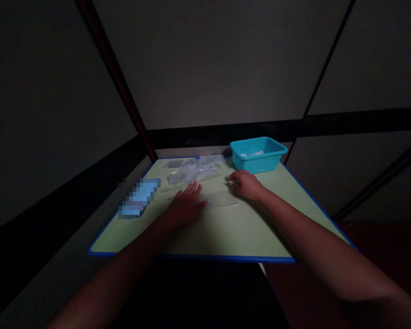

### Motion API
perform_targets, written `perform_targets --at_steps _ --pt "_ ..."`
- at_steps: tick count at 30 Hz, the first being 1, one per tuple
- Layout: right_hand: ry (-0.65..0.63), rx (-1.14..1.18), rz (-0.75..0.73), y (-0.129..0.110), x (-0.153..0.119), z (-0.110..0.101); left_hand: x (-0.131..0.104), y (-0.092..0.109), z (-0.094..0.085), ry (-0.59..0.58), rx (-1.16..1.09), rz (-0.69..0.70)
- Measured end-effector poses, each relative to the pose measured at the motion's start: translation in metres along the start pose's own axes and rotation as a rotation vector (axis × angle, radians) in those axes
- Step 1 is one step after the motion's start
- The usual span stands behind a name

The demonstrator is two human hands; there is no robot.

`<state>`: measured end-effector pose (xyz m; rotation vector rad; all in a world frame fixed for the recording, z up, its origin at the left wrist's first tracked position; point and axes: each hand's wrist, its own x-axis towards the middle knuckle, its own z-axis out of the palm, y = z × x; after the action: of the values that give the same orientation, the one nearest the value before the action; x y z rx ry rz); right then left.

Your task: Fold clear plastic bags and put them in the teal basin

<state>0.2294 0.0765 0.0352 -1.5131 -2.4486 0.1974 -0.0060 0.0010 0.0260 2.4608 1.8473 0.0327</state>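
A clear, flat plastic bag (222, 200) lies on the table in front of me. My left hand (186, 206) rests flat over its left end, fingers spread and holding nothing. Just beyond the bag's right end is my right hand (247, 184), its fingers curled in toward the thumb. Whether anything small is pinched there is hidden. Farther back, behind my left hand, several crumpled clear plastic bags (193, 172) lie in a loose heap.
A turquoise plastic basin (258, 162) stands at the back right with some whitish items (256, 153) inside. A phone-like device (139, 197), its screen blurred, lies at the left edge. The pale green table (226, 237) has a blue rim, and panelled walls stand close behind and left.
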Motion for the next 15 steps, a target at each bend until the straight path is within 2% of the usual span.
perform_targets --at_steps 6,9,15 --pt "-0.030 -0.042 0.054 0.001 0.001 0.005 0.007 0.003 0.009 0.053 -0.033 0.195" --pt "-0.057 -0.036 0.069 0.000 0.001 0.007 0.003 0.003 0.015 0.073 -0.041 0.220" --pt "-0.119 0.071 0.010 0.000 -0.001 0.011 0.001 0.006 0.018 0.022 -0.030 0.197"
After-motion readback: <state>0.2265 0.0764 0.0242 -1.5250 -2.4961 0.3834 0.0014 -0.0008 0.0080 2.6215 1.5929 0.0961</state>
